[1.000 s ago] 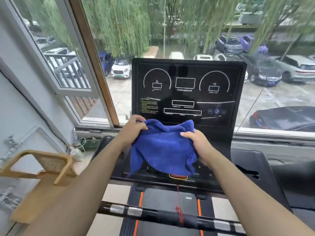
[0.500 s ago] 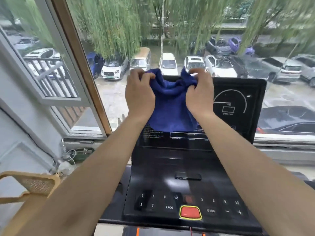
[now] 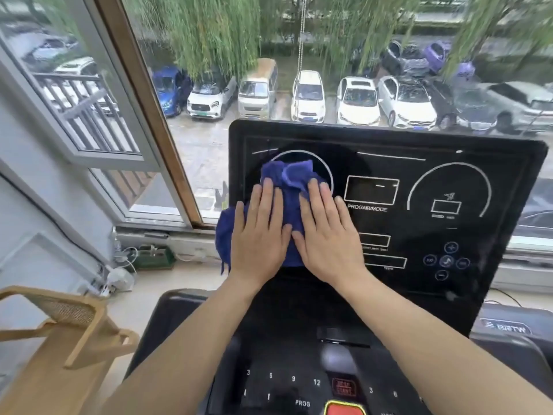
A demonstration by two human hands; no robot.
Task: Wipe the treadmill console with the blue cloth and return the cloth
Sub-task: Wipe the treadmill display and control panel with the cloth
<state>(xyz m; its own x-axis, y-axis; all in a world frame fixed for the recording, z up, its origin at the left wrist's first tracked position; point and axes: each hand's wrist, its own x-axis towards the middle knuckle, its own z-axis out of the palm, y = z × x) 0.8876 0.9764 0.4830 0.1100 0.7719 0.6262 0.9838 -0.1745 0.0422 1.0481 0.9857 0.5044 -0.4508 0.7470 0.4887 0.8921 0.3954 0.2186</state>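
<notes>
- The blue cloth (image 3: 287,205) sits bunched up on the left part of the treadmill console (image 3: 389,211), in the middle of the frame; part of it hangs past the console's left edge
- The left hand (image 3: 258,235) and the right hand (image 3: 327,235) lie flat on the cloth with fingers spread, side by side and just touching; they press it, they do not pinch it
- The cloth could slip off the left edge and fall to the floor, because nothing grips it
- The lumpy cloth could miss spots; most of the dark screen on the right looks unwiped
- Pushing hard could tip the screen back; I cannot tell how firm it is
- A hand could bump the round buttons (image 3: 446,261) at the lower right, or the red button (image 3: 344,410) at the bottom
</notes>
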